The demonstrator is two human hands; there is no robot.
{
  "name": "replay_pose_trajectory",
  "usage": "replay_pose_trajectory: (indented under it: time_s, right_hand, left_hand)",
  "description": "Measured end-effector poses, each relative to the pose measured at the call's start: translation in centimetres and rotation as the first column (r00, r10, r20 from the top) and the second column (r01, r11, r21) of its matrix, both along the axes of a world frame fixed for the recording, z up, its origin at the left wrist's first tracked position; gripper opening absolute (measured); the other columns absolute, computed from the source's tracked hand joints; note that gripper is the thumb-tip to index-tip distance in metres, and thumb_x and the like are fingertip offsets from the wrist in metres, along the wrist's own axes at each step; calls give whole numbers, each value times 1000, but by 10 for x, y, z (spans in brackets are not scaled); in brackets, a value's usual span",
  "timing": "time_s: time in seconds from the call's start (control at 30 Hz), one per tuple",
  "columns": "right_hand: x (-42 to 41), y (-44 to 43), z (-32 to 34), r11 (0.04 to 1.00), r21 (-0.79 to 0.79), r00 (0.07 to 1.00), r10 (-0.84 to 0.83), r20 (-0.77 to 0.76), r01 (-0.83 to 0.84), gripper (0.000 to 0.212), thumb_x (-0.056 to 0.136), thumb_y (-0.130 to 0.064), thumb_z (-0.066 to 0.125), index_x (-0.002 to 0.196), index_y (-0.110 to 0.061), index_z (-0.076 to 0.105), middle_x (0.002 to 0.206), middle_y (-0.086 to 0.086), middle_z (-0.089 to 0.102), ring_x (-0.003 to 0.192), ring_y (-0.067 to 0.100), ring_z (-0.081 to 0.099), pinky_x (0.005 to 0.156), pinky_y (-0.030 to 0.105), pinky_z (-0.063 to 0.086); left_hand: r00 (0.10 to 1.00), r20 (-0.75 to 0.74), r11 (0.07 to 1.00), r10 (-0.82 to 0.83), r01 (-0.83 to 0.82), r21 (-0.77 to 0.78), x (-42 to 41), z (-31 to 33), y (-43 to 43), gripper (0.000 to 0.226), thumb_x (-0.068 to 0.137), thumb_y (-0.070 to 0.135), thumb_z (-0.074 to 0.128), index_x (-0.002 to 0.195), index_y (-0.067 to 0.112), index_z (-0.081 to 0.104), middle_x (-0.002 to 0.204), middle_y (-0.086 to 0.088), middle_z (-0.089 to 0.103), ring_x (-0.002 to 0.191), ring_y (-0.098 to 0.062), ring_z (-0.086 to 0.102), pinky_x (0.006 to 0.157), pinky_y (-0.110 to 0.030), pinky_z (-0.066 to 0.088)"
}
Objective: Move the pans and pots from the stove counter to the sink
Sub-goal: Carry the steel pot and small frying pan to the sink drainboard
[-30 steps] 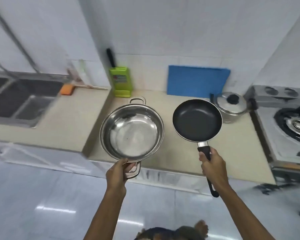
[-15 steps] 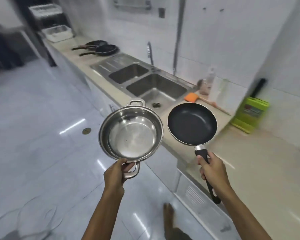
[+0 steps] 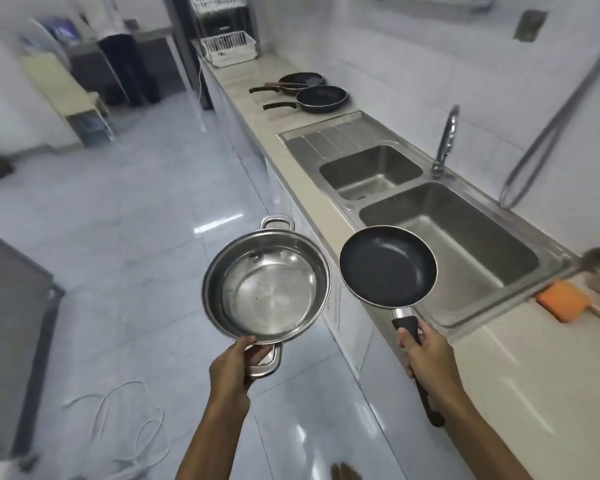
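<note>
My left hand (image 3: 234, 367) grips the near handle of an empty stainless steel pot (image 3: 267, 287), held level over the floor beside the counter. My right hand (image 3: 428, 358) holds the black handle of a small black frying pan (image 3: 388, 265), whose front rim hangs over the near edge of the sink. The double steel sink (image 3: 445, 320) lies to the right, with a large near basin and a smaller far basin, both empty. A tap (image 3: 445, 142) stands behind them.
Two black frying pans (image 3: 321, 98) rest on the counter beyond the sink's draining board. An orange sponge (image 3: 563, 301) and a brush lie at the right. A white wire rack (image 3: 229, 48) stands at the counter's far end. A white cable (image 3: 125, 417) lies on the floor. A person stands far back.
The view has swung left from the stove counter to the sink. Both hands keep the same grip, and the pot and pan now hang next to the sink's near basin.
</note>
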State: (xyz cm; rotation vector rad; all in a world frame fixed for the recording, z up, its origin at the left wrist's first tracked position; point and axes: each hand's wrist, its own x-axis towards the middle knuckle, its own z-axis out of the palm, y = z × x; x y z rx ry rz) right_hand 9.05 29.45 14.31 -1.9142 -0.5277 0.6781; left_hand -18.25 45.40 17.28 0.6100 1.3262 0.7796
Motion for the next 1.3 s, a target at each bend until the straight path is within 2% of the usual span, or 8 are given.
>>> replay_pose_trajectory:
  time_s: [0.3,0.5,0.73,0.87,0.97,1.13,1.23,1.3]
  right_hand:
    - [49,203,-9,1000,-10,1000,4,-23,-4,14,99,-18,57,88,-20,65,71,6,72,40,14,52,38,26,43]
    - [74,344,-8,993,-36,992,-114,-60,112,16,100,-13,52,90,-13,64,76,10,74,38,14,49,37,30,42]
    - [122,484,-1,960,-30,943,-280,-180,280,17,101,-6,51,96,-8,67,69,12,67,38,16,44,37,28,37]
    - [161,544,-10,932,10,922,-356,-156,362,18,101,-7,52,97,-12,69,67,8,71,39,16,47,36,28,39]
    - [207,590,-32,901,-33,893,-434,-120,433,19,100,-12,53,93,-19,69,69,7,75,41,18,51,40,30,43]
    - [294,674,-57,854,-62,851,-520,-76,516,20,95,-19,51,84,-23,68,63,12,71,39,20,51,36,28,41]
    - [336,716,-63,822,-85,813,-570,-119,563,19,95,-16,50,88,-11,68,59,11,69,38,22,49,37,30,39]
    - [359,741,-63,784,-109,767,-621,-164,611,21,95,-18,50,88,-17,69,60,10,68,38,22,48,37,28,39]
  left_hand:
    - [999,23,998,-26,27,-51,37,-20,191,33,83,4,68,115,-5,70,97,-22,79,91,-29,78,100,-47,52]
    - [994,22,992,-109,110,-57,70,-33,356,35,79,5,71,113,-5,70,93,-20,80,93,-29,78,97,-44,50]
    - [964,30,960,-264,266,-90,138,-40,561,52,67,4,78,112,-16,64,95,-31,76,90,-38,77,100,-60,52]
    - [908,-1,904,-418,416,-100,206,-46,663,41,60,16,83,94,-4,75,80,-21,78,70,-24,77,62,-46,64]
    - [870,-20,867,-493,490,-92,271,-56,736,34,69,12,83,96,-7,75,77,-22,77,70,-23,74,91,-53,56]
    - [773,-52,774,-632,627,-90,377,-59,847,20,76,8,78,89,-7,76,69,-18,73,65,-22,72,61,-34,62]
    - [698,-62,700,-714,707,-101,431,-56,895,21,78,10,78,92,-6,76,72,-19,73,74,-28,69,85,-45,60]
    - [668,-92,674,-738,732,-98,467,-59,924,19,78,10,77,90,-5,75,67,-18,73,65,-27,69,87,-47,57]
